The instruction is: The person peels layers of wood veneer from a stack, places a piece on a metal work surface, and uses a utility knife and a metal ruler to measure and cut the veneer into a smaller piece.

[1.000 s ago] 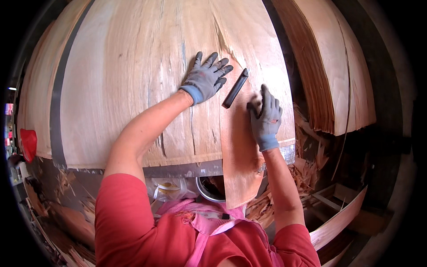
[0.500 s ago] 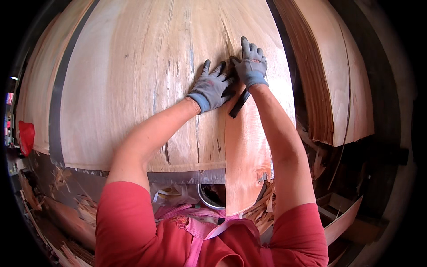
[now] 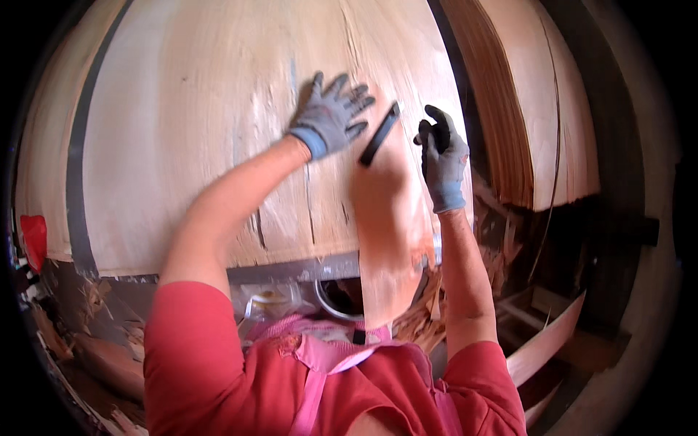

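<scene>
Both my hands wear grey gloves with dark fingertips and blue cuffs. My left hand (image 3: pixel 329 118) lies flat on a wide, pale wood veneer sheet (image 3: pixel 211 145), fingers spread. To its right, a slim black tool like a cutter knife (image 3: pixel 379 136) rests at a slant on the wood, touched by neither hand. My right hand (image 3: pixel 445 156) is raised beside the tool, near the sheet's right edge, its fingers loosely bent and apart with nothing seen in them. A reddish veneer strip (image 3: pixel 392 269) runs from under the tool past the sheet's near edge.
A thick stack of veneer sheets (image 3: pixel 502 109) stands on the right beyond a dark gap. More sheets (image 3: pixel 54 145) lie at the left. Below the near edge are a round metal-rimmed container (image 3: pixel 323 298) and wood scraps (image 3: pixel 418 320). A red cloth-like thing (image 3: pixel 33 240) hangs far left.
My right hand has come off the black tool and drawn back toward me and to the right, leaving it on the wood. My left hand stays spread on the sheet. The view has shifted slightly.
</scene>
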Motion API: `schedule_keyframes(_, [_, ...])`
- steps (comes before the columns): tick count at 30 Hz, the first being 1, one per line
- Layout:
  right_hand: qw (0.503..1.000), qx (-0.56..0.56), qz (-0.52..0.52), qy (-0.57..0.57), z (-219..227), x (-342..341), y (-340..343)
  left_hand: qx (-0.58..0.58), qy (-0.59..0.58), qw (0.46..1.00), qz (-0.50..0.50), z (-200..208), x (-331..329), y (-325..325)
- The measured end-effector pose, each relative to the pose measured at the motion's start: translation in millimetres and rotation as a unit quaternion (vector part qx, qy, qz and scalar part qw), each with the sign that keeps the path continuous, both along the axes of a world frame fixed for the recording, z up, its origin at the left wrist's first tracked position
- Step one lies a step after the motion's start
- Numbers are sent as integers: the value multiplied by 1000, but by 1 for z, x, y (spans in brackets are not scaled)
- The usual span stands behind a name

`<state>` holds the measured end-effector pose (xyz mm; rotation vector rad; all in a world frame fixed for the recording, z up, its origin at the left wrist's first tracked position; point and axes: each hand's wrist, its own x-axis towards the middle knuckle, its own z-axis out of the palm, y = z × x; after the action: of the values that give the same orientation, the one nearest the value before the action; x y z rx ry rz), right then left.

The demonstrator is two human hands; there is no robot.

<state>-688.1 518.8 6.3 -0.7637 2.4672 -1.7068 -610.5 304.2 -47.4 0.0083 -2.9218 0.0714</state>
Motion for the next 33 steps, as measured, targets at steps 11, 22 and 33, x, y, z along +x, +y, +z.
schedule_keyframes(11, [989,107,-87,-51,5,114,164,-32,4,999,10,-7,-6,0])
schedule_keyframes(22, [979,173,12,110,18,160,211,-104,113,987,50,17,-4,9])
schedule_keyframes(33, [966,171,190,-39,23,253,227,746,-93,612,247,72,308,76])
